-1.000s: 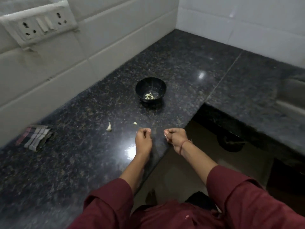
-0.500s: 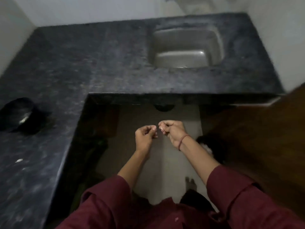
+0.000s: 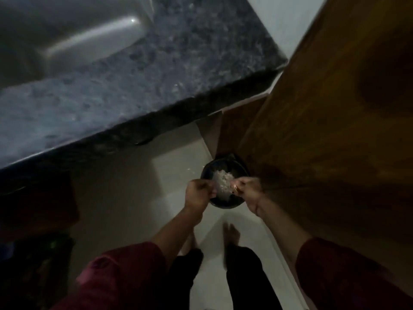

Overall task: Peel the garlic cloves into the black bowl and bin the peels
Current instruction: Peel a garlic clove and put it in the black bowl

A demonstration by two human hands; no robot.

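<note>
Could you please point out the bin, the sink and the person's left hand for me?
bin (image 3: 224, 202): head view, on its dark near rim.
sink (image 3: 89, 39): head view, on its pale inner wall.
left hand (image 3: 197, 193): head view, on the back of the hand.

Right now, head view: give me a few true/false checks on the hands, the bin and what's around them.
1. The left hand and right hand are held over the round black bin. True.
2. The grey steel sink is set in the speckled dark granite counter, at upper left. True.
3. The bin is empty. False: pale peels lie inside it.
4. The bin stands on the counter. False: it sits on the pale tiled floor, beside the brown wooden door.
</note>
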